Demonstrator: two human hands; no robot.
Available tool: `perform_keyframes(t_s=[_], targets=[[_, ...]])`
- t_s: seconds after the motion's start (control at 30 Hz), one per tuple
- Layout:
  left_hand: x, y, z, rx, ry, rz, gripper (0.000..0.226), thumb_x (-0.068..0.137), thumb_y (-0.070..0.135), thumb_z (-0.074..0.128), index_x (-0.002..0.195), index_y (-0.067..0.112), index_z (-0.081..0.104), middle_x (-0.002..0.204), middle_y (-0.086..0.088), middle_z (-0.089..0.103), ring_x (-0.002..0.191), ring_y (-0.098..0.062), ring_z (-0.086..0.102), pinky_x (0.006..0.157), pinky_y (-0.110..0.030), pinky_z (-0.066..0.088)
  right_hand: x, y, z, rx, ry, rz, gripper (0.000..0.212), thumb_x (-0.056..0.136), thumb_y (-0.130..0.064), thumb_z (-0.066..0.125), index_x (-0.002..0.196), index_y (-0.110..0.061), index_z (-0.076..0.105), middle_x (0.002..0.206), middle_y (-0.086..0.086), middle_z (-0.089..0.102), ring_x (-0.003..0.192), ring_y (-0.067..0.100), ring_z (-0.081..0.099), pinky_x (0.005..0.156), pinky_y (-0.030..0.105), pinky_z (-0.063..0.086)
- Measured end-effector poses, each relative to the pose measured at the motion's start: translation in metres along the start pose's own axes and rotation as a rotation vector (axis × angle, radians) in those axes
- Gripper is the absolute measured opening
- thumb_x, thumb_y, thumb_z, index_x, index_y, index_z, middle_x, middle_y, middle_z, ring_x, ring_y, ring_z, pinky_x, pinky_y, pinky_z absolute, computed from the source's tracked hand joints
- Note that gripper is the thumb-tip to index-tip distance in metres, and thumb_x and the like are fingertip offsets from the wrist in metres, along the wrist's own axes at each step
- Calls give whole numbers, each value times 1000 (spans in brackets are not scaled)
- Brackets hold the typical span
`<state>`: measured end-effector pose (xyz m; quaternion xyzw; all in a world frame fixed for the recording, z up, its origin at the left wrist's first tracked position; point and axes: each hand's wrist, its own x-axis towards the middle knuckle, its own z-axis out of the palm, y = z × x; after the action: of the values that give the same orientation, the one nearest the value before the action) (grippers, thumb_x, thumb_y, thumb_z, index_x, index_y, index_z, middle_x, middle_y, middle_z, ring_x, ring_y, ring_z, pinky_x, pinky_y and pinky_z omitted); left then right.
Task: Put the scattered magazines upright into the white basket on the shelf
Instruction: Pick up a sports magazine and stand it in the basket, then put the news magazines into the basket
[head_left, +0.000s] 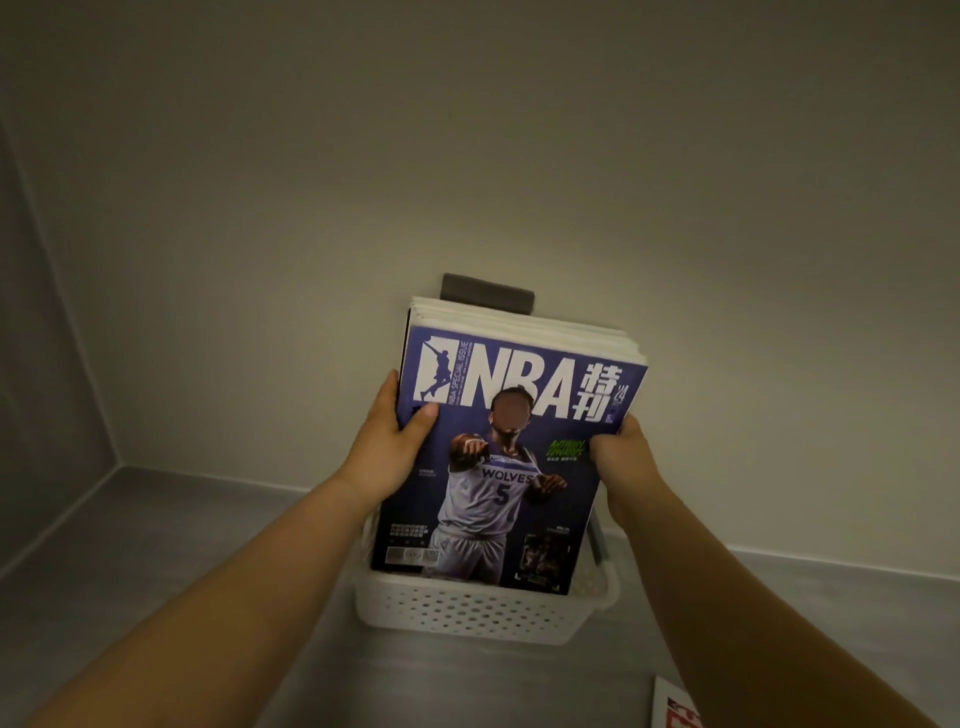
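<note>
Upright in the basket (483, 610) on the shelf (182, 597): stack of magazines (498, 467), blue cover facing out, tops tilted slightly back toward the wall (519, 156). Clamped at mid-height between both hands: left hand (387, 452) on the left edge, thumb flat on the cover, fingers hidden behind; right hand (626, 460) curled round the right edge, thumb in front. Low right on the shelf, well apart from the basket: corner of a red-and-white cover (675, 709).

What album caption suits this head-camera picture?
Left hand and right hand hold NBA magazines standing in the white basket on a grey shelf.
</note>
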<state>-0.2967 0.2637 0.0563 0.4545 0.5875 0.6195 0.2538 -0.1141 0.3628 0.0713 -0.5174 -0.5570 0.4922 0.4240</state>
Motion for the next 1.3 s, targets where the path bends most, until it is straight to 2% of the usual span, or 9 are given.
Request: perform_keyframes(t_s=[0.07,0.17,0.4,0.47,0.6,0.73,0.97,1.13,1.3], targets=[[3,-5,-4,24,-15,11,39,91,16,42,130,16,34,116,3,48,106,-12,47,86,-26,39,0,-3,3,18,-9,-8,45,82,12,38,123,-5,45,118,20,58,76,17,57,58,28,46],[5,-9,-6,72,-17,41,41,92,18,41,131,16,33,116,5,46,107,-9,45,76,-7,40,0,-2,4,47,-8,-21,49,81,12,38,126,-7,41,120,18,56,76,15,55,57,26,44],[8,-13,3,106,28,36,42,91,16,42,132,16,31,113,6,44,100,-7,44,56,4,38,-7,24,10,38,12,-6,50,81,9,46,128,-7,35,126,19,52,111,34,53,86,43,48],[7,-10,4,128,35,27,40,91,14,43,130,12,34,117,1,47,102,-10,43,65,1,37,-13,27,6,8,-36,29,52,81,9,46,129,-6,35,127,18,52,113,35,52,91,45,47],[-16,-10,2,257,103,-77,53,87,16,52,134,8,29,140,-13,40,122,-21,42,101,-37,38,-30,31,-22,-202,-129,37,57,86,-1,50,137,-11,28,142,14,40,126,30,42,97,40,39],[-75,-4,11,399,224,89,56,82,6,58,132,5,34,135,-20,40,125,-30,38,100,-30,29,-66,56,-71,-415,-118,80,58,87,-5,51,139,-12,26,146,12,33,130,27,36,95,32,37],[-198,-19,63,439,-190,-146,20,83,3,52,102,6,60,104,-18,62,79,-17,49,67,-19,32,-171,146,-155,-833,-81,239,55,86,-19,55,136,-16,33,139,9,44,126,26,43,108,40,34],[-264,-38,98,610,-559,-194,33,88,22,50,120,15,54,135,-7,50,122,-20,45,100,-22,33,-237,187,-190,-1103,39,194,60,89,-45,39,139,-20,20,152,5,20,140,25,15,117,44,12],[-299,-40,128,912,-636,-162,54,87,53,35,134,28,32,148,4,27,136,-19,17,112,-30,15,-264,200,-197,-1102,124,268,68,88,-56,29,143,-21,8,155,9,5,143,27,1,117,41,1]])
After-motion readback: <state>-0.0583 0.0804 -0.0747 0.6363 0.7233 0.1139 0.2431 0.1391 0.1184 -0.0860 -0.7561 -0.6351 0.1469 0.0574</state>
